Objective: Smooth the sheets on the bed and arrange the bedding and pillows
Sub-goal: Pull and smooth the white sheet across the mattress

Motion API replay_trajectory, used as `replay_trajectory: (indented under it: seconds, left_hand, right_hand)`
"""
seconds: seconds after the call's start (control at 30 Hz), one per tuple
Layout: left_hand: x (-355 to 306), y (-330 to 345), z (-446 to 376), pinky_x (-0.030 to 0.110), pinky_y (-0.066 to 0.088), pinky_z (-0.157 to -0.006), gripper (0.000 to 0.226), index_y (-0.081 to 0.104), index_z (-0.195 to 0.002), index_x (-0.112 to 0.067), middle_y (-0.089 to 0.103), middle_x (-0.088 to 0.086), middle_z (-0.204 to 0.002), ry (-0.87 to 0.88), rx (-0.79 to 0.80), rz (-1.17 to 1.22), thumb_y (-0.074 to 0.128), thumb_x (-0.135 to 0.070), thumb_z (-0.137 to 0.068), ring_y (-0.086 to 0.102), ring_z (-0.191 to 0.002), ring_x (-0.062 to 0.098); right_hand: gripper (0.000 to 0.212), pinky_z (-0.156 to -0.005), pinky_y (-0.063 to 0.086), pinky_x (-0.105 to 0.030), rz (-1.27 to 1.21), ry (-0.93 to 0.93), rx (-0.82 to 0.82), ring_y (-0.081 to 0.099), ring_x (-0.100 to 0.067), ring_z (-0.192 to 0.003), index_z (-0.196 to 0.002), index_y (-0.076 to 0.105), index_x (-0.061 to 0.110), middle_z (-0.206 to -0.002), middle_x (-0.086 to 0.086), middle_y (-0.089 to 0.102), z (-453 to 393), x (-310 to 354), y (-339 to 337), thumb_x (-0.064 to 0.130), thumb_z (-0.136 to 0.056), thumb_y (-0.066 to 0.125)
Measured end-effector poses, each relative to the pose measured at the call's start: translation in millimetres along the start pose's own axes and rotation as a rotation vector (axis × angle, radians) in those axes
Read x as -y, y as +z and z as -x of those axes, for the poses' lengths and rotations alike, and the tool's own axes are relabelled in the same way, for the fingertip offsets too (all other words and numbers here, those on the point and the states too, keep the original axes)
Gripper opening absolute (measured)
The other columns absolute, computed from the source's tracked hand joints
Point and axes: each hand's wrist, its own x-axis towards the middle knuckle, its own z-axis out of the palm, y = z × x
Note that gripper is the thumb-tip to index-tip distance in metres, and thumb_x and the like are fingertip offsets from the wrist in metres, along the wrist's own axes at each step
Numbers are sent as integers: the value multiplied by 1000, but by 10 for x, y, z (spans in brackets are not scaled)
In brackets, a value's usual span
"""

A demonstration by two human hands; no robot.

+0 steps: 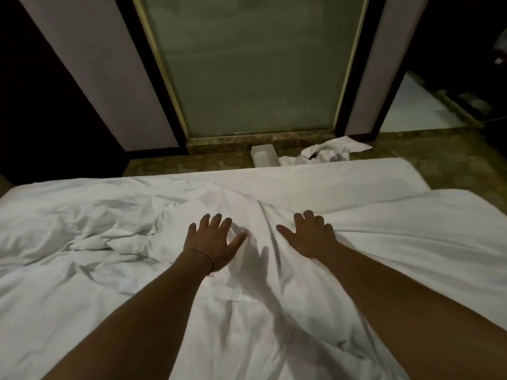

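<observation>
A white duvet [115, 242] lies rumpled across the bed, with deep creases at the left and a ridge running down the middle. My left hand [214, 239], a thin bracelet at its wrist, presses flat on the fabric with fingers spread. My right hand [310, 234] also lies flat with spread fingers, just right of the ridge, and folds fan out from under it. Beyond the duvet, the smooth white sheet [329, 174] covers the far edge of the mattress. No pillow is in view.
On the floor past the bed sit a small white box [264, 157] and a heap of crumpled white linen [326, 153]. A frosted glass door [255, 64] in a dark frame stands behind them. Brown patterned floor [452, 160] runs around the bed's far right corner.
</observation>
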Motion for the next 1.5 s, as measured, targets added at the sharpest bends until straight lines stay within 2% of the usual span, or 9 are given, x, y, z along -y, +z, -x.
replay_trajectory:
  seconds: [0.3, 0.47, 0.63, 0.73, 0.83, 1.0, 1.17, 1.27, 1.5]
  left_hand:
    - [312, 10, -1108, 52, 16, -119, 79, 24, -155, -25, 18, 2, -165, -12, -51, -24, 17, -73, -93, 10, -151, 28]
    - [376, 332, -1759, 53, 11, -121, 78, 21, -156, -31, 12, 0, -166, 59, -14, 51, 15, -76, -92, 5, -153, 27]
    - [485, 865, -1943, 49, 33, -107, 76, 49, -136, -25, 53, 4, -141, 70, 95, 65, 15, -76, -91, 47, -128, 31]
    - [535, 1105, -1819, 42, 44, -93, 81, 65, -113, -21, 67, 8, -118, 69, 94, 44, 10, -77, -92, 60, -112, 31]
    - [622, 1150, -1662, 37, 43, -77, 83, 70, -90, -22, 71, 6, -98, 97, -17, -55, 8, -77, -92, 65, -98, 29]
    - [757, 964, -1270, 34, 42, -69, 81, 61, -68, -22, 55, 0, -67, 81, -86, -37, 7, -78, -90, 64, -81, 28]
    - [928, 707, -634, 34, 43, -68, 81, 58, -62, -23, 52, -1, -64, 32, -127, 29, 6, -78, -89, 63, -78, 27]
    - [1066, 662, -100, 34, 41, -69, 86, 69, -74, -22, 57, 1, -71, -35, -116, 17, 7, -78, -89, 63, -79, 27]
    - [1343, 891, 1267, 34, 48, -71, 90, 66, -77, -22, 65, 4, -83, -92, -105, 28, -2, -79, -78, 65, -84, 28]
  right_hand:
    - [73, -105, 32, -53, -73, 29, -10, 40, -37, -127, -131, 48, 13, -136, -11, 44, -791, 441, 181, 72, -93, 29]
    - [93, -108, 20, -65, -86, 182, 95, 36, -41, -132, -140, 42, 15, -144, -16, 40, -1223, 540, 528, 85, -84, 12]
    - [103, -107, 22, -64, 9, 249, 74, 38, -37, -132, -139, 45, 16, -141, -15, 47, -1382, 604, 989, 90, -77, 9]
    - [89, -99, 32, -52, 109, 159, -55, 47, -33, -120, -127, 52, 13, -128, -13, 56, -1287, 657, 1164, 83, -85, 18]
    - [83, -88, 40, -43, 103, 104, -155, 61, -32, -102, -106, 58, 14, -107, -10, 67, -1167, 736, 1241, 85, -84, 21]
    - [87, -81, 51, -40, -68, 39, -156, 67, -31, -93, -102, 59, 16, -100, -9, 69, -847, 838, 1061, 89, -79, 19]
    - [90, -76, 49, -36, -123, -55, -157, 67, -28, -92, -109, 60, 21, -99, -5, 68, -300, 1064, 817, 93, -77, 17]
    - [89, -74, 45, -36, -136, -134, -129, 66, -29, -94, -112, 61, 18, -104, -5, 67, 148, 1237, 754, 91, -79, 22]
    - [85, -76, 49, -37, -52, -223, -141, 67, -27, -92, -104, 61, 20, -108, -5, 68, 1231, 1577, 1026, 92, -77, 24]
